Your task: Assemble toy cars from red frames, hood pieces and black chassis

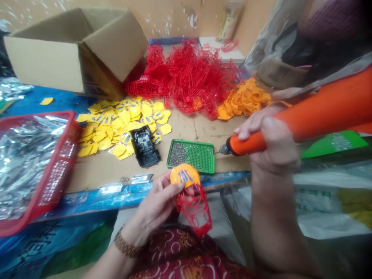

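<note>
Head: left hand holds red frame (disc-topped).

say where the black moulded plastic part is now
In the head view, the black moulded plastic part lies left of centre, by the pile of flat yellow pieces and just left of the shallow green rectangular tray.

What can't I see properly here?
In the head view:
Cardboard box: its bottom, hidden by its walls and flaps.
Orange tool: back end, cut off by the right edge.
Red basket: left part, cut off by the left edge.
Left hand: some fingertips, behind the orange disc.
Metal bits in the green tray: too small to count.
</note>
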Motion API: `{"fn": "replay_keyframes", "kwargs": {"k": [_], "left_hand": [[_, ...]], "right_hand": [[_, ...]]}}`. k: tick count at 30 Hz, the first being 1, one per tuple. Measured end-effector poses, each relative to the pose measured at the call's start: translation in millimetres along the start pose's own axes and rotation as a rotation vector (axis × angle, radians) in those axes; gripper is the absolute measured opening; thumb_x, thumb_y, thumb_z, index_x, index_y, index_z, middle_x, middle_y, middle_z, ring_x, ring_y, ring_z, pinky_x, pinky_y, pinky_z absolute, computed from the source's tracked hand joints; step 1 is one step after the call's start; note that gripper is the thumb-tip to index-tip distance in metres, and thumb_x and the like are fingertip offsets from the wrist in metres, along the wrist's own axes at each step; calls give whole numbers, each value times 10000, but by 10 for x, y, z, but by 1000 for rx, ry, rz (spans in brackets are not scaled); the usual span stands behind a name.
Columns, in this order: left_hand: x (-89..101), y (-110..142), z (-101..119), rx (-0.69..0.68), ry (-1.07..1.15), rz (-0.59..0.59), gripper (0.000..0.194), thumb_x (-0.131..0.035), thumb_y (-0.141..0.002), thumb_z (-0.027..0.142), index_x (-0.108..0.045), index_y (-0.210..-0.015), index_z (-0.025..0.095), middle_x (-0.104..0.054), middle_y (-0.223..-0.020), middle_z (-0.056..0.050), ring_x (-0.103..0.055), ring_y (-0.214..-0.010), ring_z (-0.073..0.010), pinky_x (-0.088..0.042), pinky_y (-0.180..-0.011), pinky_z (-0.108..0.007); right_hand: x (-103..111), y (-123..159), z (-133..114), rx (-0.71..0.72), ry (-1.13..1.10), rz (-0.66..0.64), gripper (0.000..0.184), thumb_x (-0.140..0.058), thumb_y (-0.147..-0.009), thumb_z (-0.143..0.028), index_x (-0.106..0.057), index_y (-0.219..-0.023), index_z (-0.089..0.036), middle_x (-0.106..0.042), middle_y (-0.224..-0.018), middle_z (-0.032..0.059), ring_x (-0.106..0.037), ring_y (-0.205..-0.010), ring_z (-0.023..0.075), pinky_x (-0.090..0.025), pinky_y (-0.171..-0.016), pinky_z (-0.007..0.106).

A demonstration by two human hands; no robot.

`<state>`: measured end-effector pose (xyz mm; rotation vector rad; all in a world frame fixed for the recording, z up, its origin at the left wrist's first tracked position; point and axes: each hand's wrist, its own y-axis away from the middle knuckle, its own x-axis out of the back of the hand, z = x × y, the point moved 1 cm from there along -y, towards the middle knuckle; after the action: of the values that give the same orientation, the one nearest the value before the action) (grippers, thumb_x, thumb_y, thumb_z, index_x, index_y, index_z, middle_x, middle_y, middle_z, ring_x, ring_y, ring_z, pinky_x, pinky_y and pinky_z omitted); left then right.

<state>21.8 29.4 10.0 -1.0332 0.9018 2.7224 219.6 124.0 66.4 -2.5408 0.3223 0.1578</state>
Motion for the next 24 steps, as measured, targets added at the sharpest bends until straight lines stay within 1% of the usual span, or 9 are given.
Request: {"fn": "replay_keyframes", "kwargs": {"k": [2,3,7,11,13,15,20,22,24], "left_hand": [[-5,15,16,-4,-88,-62,289,-829,-733,217,-750,-993,119,-749,-756,-81,-681,-629,-144,-595,-598,-226],[-8,15,22,-12,-116,-86,266,-826,-747,241,-754,-974,121,-750,-748,-85,-684,-631,-145,-590,-605,-220],[-13,-9,26,-38,-127,-115,295,-870,-703,309,-768,-909,126,-748,-716,-70,-665,-578,-117,-563,-611,-184],[8,-31,9,2,-88,-105,308,-875,-695,330,-771,-904,129,-716,-650,-37,-630,-527,-93,-543,-572,-159],[23,-35,-4,50,-49,-104,301,-862,-715,324,-770,-925,128,-738,-713,-50,-649,-557,-92,-551,-585,-156],[29,-38,-13,82,-1,-90,284,-848,-736,310,-772,-940,128,-759,-782,-61,-673,-601,-95,-567,-619,-160],[-4,-49,4,87,109,-45,246,-829,-762,263,-782,-949,109,-775,-793,-56,-693,-633,-99,-590,-656,-171],[-13,-52,20,81,144,-24,242,-844,-741,238,-786,-929,97,-790,-827,-64,-710,-668,-110,-596,-674,-172],[-11,-53,34,80,171,12,251,-859,-716,218,-788,-921,93,-802,-893,-77,-732,-745,-138,-609,-729,-197]], "right_hand": [[11,-48,61,31,-67,84,187,-713,-719,-315,-571,-834,-283,-461,-622,-75,-477,-439,102,-482,-473,318],[10,-65,84,37,-85,99,191,-710,-710,-287,-579,-850,-283,-468,-616,-80,-479,-440,100,-479,-466,310],[-3,-88,159,49,-98,53,189,-728,-720,-282,-607,-865,-290,-526,-621,-78,-525,-459,102,-517,-491,310],[-27,-67,233,71,-130,7,227,-745,-760,-258,-622,-943,-310,-557,-639,-79,-555,-465,107,-528,-489,307],[-44,-54,268,65,-143,-8,219,-740,-767,-235,-628,-941,-306,-570,-642,-78,-558,-469,106,-529,-492,299],[-59,-44,298,57,-147,-10,165,-732,-766,-229,-632,-882,-291,-574,-645,-74,-555,-473,100,-529,-501,293],[-81,-35,337,53,-130,-34,116,-722,-759,-233,-624,-810,-269,-583,-641,-70,-555,-476,102,-529,-493,290],[-89,-37,339,47,-142,-37,120,-724,-758,-229,-630,-824,-264,-588,-631,-70,-555,-470,103,-517,-478,285],[-96,-38,342,27,-149,-29,178,-736,-752,-234,-648,-903,-267,-590,-620,-72,-545,-457,104,-504,-464,282]]}}
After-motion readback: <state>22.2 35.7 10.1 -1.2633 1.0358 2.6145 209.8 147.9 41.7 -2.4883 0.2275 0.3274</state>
